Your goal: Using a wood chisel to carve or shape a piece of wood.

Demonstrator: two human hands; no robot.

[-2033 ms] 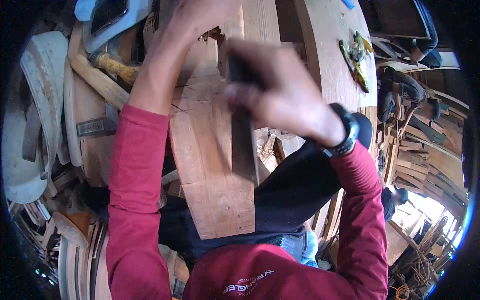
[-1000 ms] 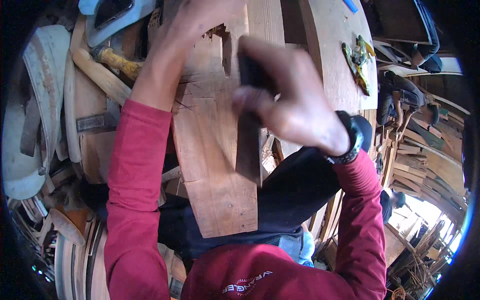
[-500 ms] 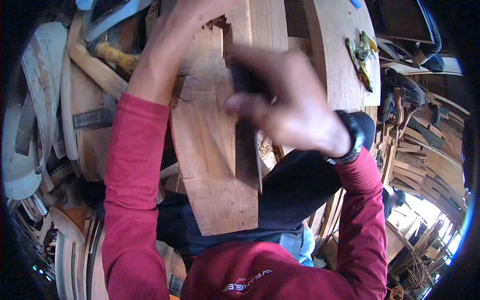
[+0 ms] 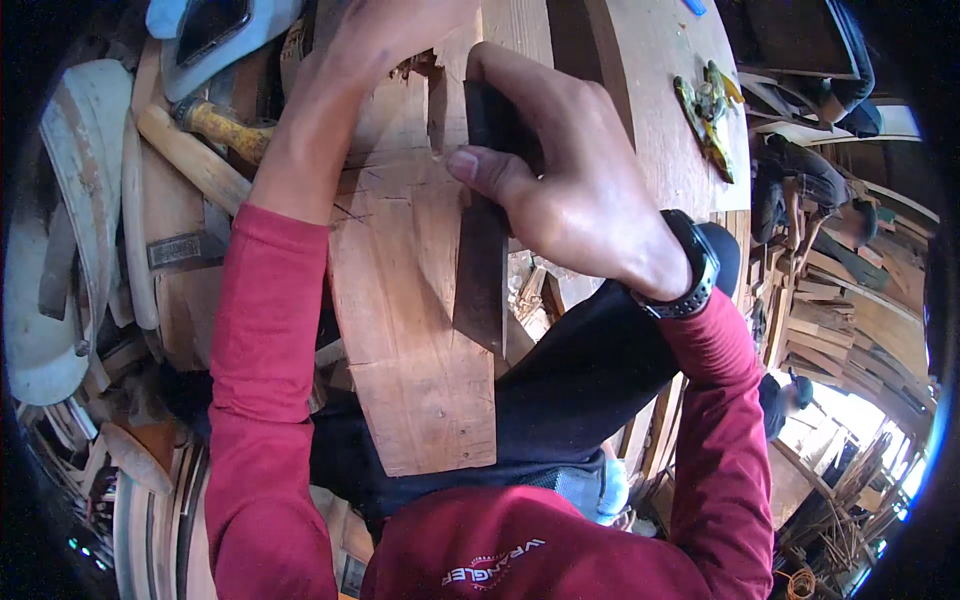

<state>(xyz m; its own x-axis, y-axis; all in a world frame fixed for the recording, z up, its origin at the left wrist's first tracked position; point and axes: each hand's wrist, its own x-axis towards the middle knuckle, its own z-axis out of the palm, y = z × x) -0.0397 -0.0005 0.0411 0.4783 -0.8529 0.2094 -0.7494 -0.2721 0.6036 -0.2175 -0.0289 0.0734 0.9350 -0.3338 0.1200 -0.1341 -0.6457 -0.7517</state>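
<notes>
My right hand (image 4: 565, 170) grips a long dark flat-sided tool (image 4: 480, 295), with thumb and fingers around its upper part, along the right side of a light wooden plank (image 4: 410, 380). The plank extends down over my dark-trousered legs and has scored marks and a ragged notch near its top. At the upper edge, my left hand (image 4: 410, 25) is over the plank, beside that notch; its fingertips are out of view, so what it holds cannot be made out.
A yellow-handled tool (image 4: 225, 130) lies among pale curved pieces (image 4: 85, 160) on the left. A green-and-yellow clamp-like tool (image 4: 715, 130) rests on a board (image 4: 670, 150). Other people (image 4: 815, 180) work at the right among stacked timber (image 4: 850, 320).
My right hand and the dark tool have shifted slightly up and left, and look sharper than in the blurred earlier frames. My left hand stays near the top of the plank.
</notes>
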